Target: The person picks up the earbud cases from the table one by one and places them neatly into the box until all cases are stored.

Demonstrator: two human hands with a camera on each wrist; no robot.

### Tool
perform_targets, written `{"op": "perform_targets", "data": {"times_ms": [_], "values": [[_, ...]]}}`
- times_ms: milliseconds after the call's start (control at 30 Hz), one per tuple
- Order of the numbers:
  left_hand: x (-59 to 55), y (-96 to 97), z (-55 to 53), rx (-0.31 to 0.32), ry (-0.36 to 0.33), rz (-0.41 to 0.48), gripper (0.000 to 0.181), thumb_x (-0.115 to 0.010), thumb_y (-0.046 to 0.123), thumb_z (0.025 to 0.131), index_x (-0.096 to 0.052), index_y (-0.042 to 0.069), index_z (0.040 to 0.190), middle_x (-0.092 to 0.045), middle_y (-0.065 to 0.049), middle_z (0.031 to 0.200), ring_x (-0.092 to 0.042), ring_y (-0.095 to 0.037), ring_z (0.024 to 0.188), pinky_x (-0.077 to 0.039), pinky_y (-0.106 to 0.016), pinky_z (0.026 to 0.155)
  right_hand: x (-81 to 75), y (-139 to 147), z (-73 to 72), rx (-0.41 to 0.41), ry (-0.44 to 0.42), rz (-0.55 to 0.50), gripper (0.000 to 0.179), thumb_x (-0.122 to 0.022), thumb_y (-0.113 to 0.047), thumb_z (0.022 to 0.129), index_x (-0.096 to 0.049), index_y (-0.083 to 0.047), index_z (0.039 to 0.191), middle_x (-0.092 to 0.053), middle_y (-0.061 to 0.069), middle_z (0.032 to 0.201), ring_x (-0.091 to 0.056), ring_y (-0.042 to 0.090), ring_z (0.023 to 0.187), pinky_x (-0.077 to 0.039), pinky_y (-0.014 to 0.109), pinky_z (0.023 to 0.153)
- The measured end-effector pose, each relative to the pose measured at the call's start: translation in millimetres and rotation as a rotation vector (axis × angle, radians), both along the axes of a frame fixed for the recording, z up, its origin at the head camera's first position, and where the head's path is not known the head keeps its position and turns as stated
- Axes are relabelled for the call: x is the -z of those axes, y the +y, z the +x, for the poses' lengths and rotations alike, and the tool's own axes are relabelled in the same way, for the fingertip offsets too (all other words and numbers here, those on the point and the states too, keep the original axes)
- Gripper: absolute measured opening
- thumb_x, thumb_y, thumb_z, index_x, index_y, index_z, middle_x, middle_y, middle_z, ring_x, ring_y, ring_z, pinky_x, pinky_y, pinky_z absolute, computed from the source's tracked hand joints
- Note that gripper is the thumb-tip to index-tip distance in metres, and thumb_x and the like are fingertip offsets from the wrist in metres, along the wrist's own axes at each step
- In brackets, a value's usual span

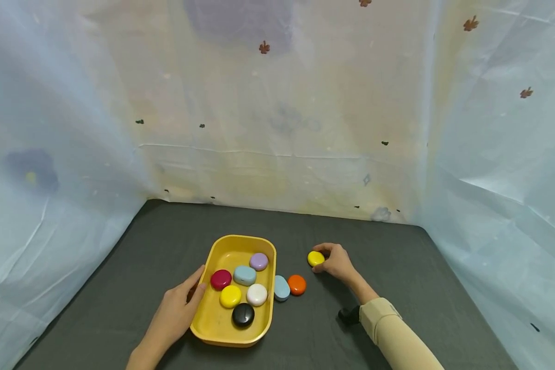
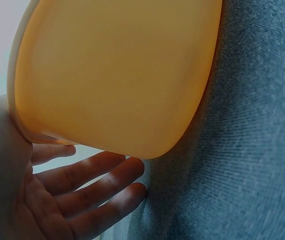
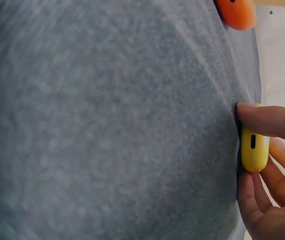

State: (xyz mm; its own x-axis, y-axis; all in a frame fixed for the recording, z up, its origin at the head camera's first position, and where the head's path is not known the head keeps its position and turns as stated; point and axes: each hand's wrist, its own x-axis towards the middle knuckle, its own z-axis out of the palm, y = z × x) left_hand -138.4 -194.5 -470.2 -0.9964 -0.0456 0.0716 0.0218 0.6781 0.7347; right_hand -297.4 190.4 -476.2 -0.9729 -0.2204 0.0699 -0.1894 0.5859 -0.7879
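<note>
My right hand (image 1: 336, 263) pinches a yellow pebble-shaped piece (image 1: 315, 258) between thumb and fingers, on the dark cloth right of the tray. In the right wrist view this piece (image 3: 254, 152) stands against the cloth, a small dark slot in its side. At the left side of a yellow tray (image 1: 208, 321) is my left hand (image 1: 178, 308), touching the wall; its fingers (image 2: 97, 192) lie fairly straight in the left wrist view. Inside the tray are several glossy pieces: lilac (image 1: 258, 261), crimson (image 1: 220, 279), light blue (image 1: 244, 275), yellow (image 1: 230, 296), white (image 1: 256, 294) and black (image 1: 243, 315).
Just right of the tray, a light blue piece (image 1: 281, 289) and an orange piece (image 1: 297, 284) lie side by side on the dark cloth-covered table (image 1: 259, 213). A pale patterned curtain (image 1: 277, 103) encloses the back and sides.
</note>
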Motion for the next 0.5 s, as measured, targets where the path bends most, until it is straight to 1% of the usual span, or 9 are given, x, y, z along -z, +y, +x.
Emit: {"op": "perform_targets", "data": {"times_ms": [233,500], "values": [[0.1,0.3,-1.2,-0.006,-0.011,-0.014,0.053,-0.049,0.034,0.105,-0.038,0.014,0.153,-0.062,-0.01,0.126,-0.059,-0.022,0.105,-0.049,-0.049,0.093,-3.7,2.1,0.9,0.038,-0.015,-0.009,0.054,-0.088,0.006,0.066,-0.07,-0.001,0.117,-0.068,0.007,0.107,-0.061,0.024,0.096,-0.051,0.04,0.083],[0.9,0.1,-1.8,-0.007,-0.019,-0.016,0.054,-0.049,0.033,0.105,-0.037,0.014,0.154,-0.06,-0.011,0.129,-0.058,-0.025,0.11,-0.047,-0.051,0.095,-6.9,5.3,1.5,0.074,-0.027,-0.013,0.055,-0.088,0.005,0.065,-0.071,-0.003,0.117,-0.068,0.006,0.105,-0.06,0.022,0.092,-0.051,0.039,0.082]]}}
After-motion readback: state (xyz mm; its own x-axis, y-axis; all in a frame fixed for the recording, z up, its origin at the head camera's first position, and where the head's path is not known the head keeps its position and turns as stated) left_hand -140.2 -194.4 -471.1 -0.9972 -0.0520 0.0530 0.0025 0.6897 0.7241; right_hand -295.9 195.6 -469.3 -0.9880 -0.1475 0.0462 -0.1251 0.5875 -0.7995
